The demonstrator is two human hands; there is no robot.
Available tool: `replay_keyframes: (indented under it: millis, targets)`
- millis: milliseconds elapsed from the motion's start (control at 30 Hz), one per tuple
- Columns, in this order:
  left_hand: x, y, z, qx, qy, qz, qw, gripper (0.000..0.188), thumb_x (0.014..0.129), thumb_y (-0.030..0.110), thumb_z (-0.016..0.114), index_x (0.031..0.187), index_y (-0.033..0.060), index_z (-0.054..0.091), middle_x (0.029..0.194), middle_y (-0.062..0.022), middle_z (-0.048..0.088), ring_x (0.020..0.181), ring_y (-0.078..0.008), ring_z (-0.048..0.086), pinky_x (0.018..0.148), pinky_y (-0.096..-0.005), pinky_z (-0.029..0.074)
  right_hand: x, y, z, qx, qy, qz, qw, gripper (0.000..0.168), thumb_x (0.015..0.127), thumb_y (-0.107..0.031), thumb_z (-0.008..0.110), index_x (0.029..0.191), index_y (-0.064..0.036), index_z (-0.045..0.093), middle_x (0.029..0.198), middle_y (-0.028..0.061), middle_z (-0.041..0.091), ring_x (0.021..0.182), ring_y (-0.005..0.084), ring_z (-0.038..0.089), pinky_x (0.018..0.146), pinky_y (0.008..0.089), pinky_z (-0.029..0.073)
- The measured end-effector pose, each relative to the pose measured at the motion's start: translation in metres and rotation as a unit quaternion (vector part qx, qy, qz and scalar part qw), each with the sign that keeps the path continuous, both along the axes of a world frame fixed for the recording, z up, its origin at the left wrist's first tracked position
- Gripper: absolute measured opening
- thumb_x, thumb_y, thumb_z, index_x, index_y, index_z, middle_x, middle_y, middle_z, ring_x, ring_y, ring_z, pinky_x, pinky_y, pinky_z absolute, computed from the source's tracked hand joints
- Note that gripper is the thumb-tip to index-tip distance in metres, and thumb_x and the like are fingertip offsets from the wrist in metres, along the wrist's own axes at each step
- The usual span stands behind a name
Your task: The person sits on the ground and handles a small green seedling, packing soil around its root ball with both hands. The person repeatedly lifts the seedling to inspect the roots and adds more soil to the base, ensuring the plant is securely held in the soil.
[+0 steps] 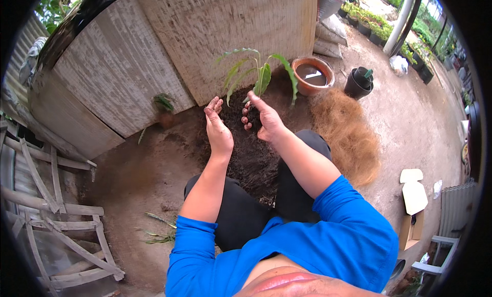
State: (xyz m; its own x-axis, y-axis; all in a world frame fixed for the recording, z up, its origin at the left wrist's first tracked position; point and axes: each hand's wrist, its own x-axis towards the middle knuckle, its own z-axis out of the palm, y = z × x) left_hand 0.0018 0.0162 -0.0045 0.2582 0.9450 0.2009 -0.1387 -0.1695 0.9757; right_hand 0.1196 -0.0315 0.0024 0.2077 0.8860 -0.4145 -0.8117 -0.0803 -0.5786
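A leafy plant with long, wavy-edged green leaves rises beside my right hand. That hand is curled at its base, thumb up along the stems, fingertips dark with soil; its grip is partly hidden. Left of it, my left hand is raised above the dark soil heap, palm turned inward, fingers apart from the plant and holding nothing visible. The soil lies between my knees and reaches up to the wooden boards.
Wooden boards stand ahead. To the right are a clay pot of water, black plastic pots and brown coir fibre. A wooden pole frame stands left; cut leaves lie on the ground. An open cardboard box is at far right.
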Motion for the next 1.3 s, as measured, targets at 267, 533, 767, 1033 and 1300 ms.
replay_keyframes:
  millis: [267,533,767,1033,1300]
  targets:
    - [-0.006,0.003,-0.001,-0.039,0.025,0.014,0.999,0.072,0.088,0.058,0.013,0.120,0.0004,0.043,0.120,-0.0136,0.047,0.112,-0.0236,0.043,0.090,-0.0341,0.032,-0.012,0.005,-0.006,0.006,-0.097,0.021,0.995,0.018,0.080,-0.024,0.062,0.081,-0.012,0.048,0.069,0.0010,0.050,0.055,0.0129,0.049,0.046,0.0259,0.038]
    - [-0.008,-0.002,-0.011,0.000,0.043,0.012,0.999,0.068,0.091,0.052,0.016,0.114,-0.0042,0.047,0.114,-0.0160,0.050,0.110,-0.0240,0.045,0.096,-0.0328,0.031,-0.012,0.004,-0.006,-0.005,-0.069,0.059,0.996,0.016,0.081,-0.028,0.061,0.087,-0.014,0.055,0.073,-0.0007,0.053,0.057,0.0121,0.049,0.046,0.0241,0.036]
    - [-0.008,0.006,-0.029,0.012,0.101,0.000,0.995,0.070,0.088,0.058,0.012,0.117,0.0050,0.047,0.116,-0.0101,0.051,0.106,-0.0224,0.046,0.082,-0.0354,0.038,0.007,-0.009,0.001,-0.019,-0.115,0.016,0.993,0.020,0.081,-0.030,0.061,0.078,-0.014,0.050,0.067,-0.0003,0.050,0.052,0.0124,0.047,0.044,0.0228,0.035]
    - [0.013,0.004,-0.038,-0.026,0.122,-0.001,0.992,0.069,0.088,0.059,0.017,0.117,0.0046,0.047,0.114,-0.0088,0.053,0.102,-0.0198,0.048,0.077,-0.0324,0.039,0.029,-0.032,0.007,0.063,-0.069,0.032,0.995,0.017,0.076,-0.015,0.066,0.081,-0.011,0.050,0.067,0.0009,0.050,0.058,0.0133,0.050,0.047,0.0262,0.039]
    - [0.029,-0.022,-0.030,-0.004,0.143,-0.011,0.990,0.070,0.088,0.059,0.017,0.116,0.0029,0.048,0.110,-0.0093,0.054,0.099,-0.0187,0.049,0.078,-0.0332,0.040,0.036,-0.053,0.015,0.115,-0.036,0.061,0.991,0.016,0.077,-0.009,0.061,0.086,-0.011,0.048,0.074,0.0014,0.052,0.061,0.0136,0.053,0.049,0.0256,0.041]
